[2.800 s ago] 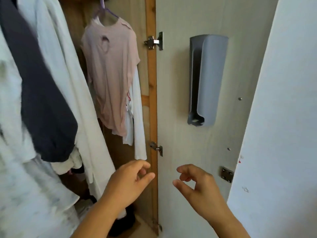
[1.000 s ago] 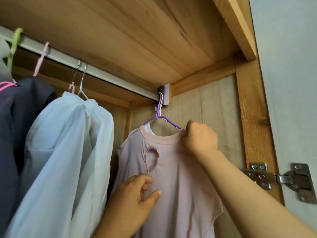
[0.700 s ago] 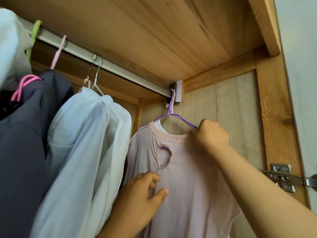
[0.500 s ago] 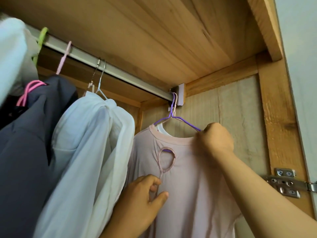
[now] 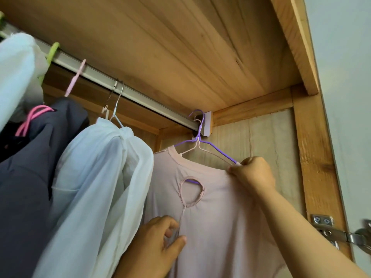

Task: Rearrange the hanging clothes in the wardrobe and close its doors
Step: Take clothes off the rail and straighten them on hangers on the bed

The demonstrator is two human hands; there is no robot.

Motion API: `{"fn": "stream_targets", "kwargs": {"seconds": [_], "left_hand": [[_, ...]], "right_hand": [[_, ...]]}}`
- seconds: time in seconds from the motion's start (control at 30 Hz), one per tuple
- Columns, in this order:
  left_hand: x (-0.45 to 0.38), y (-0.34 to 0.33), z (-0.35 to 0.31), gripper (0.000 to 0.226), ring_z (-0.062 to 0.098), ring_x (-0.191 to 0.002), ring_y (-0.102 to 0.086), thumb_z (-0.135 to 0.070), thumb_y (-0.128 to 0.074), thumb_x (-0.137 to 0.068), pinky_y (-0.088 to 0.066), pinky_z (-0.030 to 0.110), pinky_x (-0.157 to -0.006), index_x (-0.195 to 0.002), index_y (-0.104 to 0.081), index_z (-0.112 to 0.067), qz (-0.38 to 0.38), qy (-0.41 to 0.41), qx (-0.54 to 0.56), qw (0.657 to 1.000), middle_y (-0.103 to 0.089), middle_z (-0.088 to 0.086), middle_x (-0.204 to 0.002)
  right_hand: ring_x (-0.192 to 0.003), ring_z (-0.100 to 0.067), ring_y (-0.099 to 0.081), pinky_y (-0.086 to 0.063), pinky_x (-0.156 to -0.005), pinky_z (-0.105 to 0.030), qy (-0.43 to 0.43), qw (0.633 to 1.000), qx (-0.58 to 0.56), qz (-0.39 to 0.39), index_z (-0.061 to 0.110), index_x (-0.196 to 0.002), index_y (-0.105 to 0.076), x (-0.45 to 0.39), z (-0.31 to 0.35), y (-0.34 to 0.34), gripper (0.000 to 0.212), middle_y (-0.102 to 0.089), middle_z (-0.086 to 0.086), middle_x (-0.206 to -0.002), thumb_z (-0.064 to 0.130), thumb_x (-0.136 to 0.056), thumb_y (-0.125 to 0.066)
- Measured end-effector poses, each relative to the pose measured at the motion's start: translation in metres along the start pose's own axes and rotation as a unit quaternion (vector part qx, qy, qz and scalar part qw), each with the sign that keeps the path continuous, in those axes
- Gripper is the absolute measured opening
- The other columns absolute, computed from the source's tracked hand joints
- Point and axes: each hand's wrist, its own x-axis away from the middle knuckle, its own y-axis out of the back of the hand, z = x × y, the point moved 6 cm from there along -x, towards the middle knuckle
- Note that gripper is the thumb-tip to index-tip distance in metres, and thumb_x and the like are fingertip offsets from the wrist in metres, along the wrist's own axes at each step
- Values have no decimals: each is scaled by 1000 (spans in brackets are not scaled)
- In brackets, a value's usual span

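A pale pink top [image 5: 216, 217] with a keyhole opening hangs on a purple hanger [image 5: 210, 146] at the right end of the metal rail [image 5: 124, 93]. A second, pale hanger sits behind the purple one. My right hand [image 5: 252, 173] pinches the pink top's shoulder at the hanger's right arm. My left hand [image 5: 158, 245] rests against the front of the pink top and pinches its thin cord between thumb and fingers. To the left hang a white shirt [image 5: 96, 187] and a dark garment [image 5: 26, 177] on a pink hanger.
The wardrobe's wooden ceiling [image 5: 180, 47] is close above the rail. The wooden side frame [image 5: 315, 157] with a metal hinge [image 5: 341, 233] stands at the right, with the open door's pale inner face [image 5: 345, 97] beyond. Another white garment [image 5: 14, 71] hangs at far left.
The view has drawn closer to the rail. My right hand has pulled the pink top's shoulder down along the hanger arm, baring more purple wire. My left hand now pinches the cord.
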Motion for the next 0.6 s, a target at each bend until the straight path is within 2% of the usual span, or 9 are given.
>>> {"fn": "stream_targets", "kwargs": {"seconds": [0.1, 0.23, 0.37, 0.6], "left_hand": [[-3, -2, 2, 26, 0, -74, -57, -51, -65, -79, -39, 3, -69, -75, -39, -45, -2, -11, 1, 1000, -52, -20, -84], [-6, -4, 4, 26, 3, -73, -56, -53, -63, -79, -40, 4, -68, -76, -38, -47, -8, -28, -2, 1000, -51, -21, -84], [-7, -9, 4, 24, 3, -77, -58, -53, -64, -77, -40, 2, -70, -77, -41, -46, -22, -38, 20, 999, -52, -24, -85], [-9, -25, 11, 32, -13, -86, -52, -43, -77, -66, -41, 4, -66, -65, -46, -49, -20, -49, 49, 997, -58, -22, -72]], "right_hand": [[-73, -33, -58, -36, -57, -28, 0, 999, 21, -24, 9, -66, -56, -2, 4, 4, 29, -59, -8, -70, 33, -76, -66], [-79, -34, -60, -38, -62, -28, 5, 999, 33, -39, 10, -70, -58, -1, 8, 10, 27, -63, -9, -77, 35, -77, -64], [-79, -34, -58, -38, -63, -28, 25, 998, 45, -49, 10, -69, -56, 12, 13, 14, 29, -60, -7, -74, 37, -79, -62], [-75, -32, -56, -36, -61, -27, 34, 998, 48, -30, 12, -74, -57, 6, 28, 8, 23, -56, -4, -71, 34, -80, -60]]}}
